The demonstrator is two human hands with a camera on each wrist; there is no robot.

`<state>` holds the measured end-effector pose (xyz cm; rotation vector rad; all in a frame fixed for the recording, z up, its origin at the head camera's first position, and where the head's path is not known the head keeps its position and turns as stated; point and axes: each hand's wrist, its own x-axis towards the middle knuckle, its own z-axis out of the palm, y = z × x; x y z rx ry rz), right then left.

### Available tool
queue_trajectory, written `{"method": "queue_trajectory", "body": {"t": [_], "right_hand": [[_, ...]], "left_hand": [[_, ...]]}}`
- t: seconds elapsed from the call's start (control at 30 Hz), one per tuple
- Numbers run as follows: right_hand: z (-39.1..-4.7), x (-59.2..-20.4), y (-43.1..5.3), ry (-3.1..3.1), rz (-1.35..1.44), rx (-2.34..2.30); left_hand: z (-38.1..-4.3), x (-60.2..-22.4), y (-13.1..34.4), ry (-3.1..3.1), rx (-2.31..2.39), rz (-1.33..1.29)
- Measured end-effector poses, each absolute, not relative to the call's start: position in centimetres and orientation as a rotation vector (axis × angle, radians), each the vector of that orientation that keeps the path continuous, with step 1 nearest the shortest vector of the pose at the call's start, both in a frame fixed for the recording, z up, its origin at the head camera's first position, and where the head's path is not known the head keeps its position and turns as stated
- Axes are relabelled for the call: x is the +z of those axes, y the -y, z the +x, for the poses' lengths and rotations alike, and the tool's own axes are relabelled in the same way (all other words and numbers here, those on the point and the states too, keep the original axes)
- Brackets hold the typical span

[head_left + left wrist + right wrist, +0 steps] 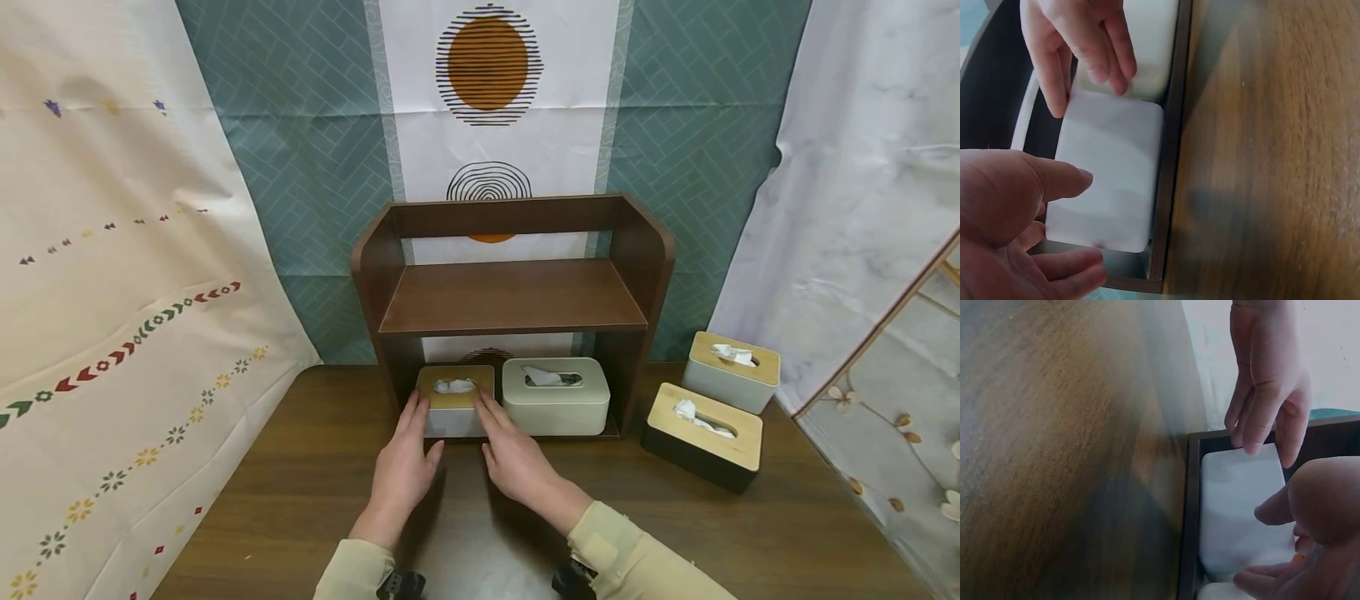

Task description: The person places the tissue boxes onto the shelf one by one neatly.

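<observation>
A tissue box (455,426) with a light grey body, a wood-coloured lid and a tuft of tissue stands in the left part of the shelf's lower level. My left hand (402,468) lies along its left side, fingers fairly straight. On the opposite side is my right hand (517,460), its fingers stretched along the right edge, between this box and a pale green tissue box (557,413). From the left wrist view, the grey box's plain front (1107,172) sits between both hands. Fingertips of the left hand (1269,394) touch the box's end in the right wrist view.
The dark brown two-level shelf (513,296) stands on a wooden table (300,492) before a patterned cloth. To its right are a tissue box with a black body (693,454) and, behind it, another grey-bodied tissue box (723,387). Cloths hang at both sides.
</observation>
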<state>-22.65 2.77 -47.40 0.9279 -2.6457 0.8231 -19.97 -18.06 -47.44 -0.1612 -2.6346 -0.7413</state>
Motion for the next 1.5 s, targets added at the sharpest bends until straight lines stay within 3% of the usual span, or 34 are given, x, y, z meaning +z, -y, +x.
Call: {"method": "queue_trajectory", "body": {"t": [0.63, 1.5], "right_hand": [[-18.2, -45.4, -7.4, 2.640, 0.887, 0.714], [-13.1, -45.1, -17.7, 2.717, 0.656, 0.503]], "left_hand": [[-16.0, -44.9, 15.6, 2.640, -0.669, -0.208], [-15.9, -45.1, 6.5, 2.688, -0.631, -0.605]]}}
